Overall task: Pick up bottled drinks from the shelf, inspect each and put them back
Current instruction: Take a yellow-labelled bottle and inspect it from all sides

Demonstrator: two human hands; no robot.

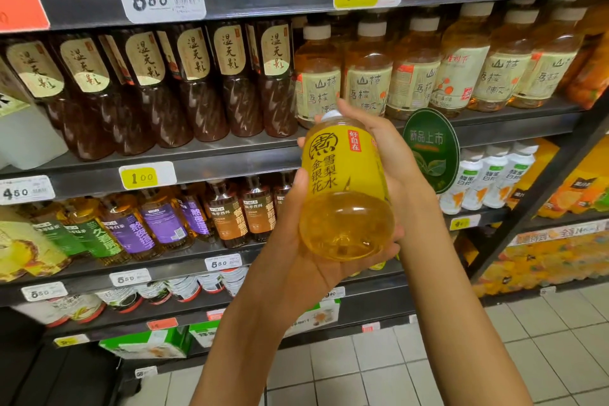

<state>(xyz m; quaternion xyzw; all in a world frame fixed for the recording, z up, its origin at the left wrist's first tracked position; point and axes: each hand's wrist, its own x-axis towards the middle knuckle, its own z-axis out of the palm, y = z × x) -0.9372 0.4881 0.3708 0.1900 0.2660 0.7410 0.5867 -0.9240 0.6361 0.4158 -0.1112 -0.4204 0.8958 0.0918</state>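
Inspection step, as I read it: my left hand [296,260] cups the base of the yellow bottle [346,194] with fingers curled round it, and my right hand [382,155] wraps the upper body from behind, holding it clear of the shelf [230,155]. The bottle tilts label-forward: yellow wrap, white cap, clear golden drink below. Next, I judge, it should go back into a gap beyond my hands.
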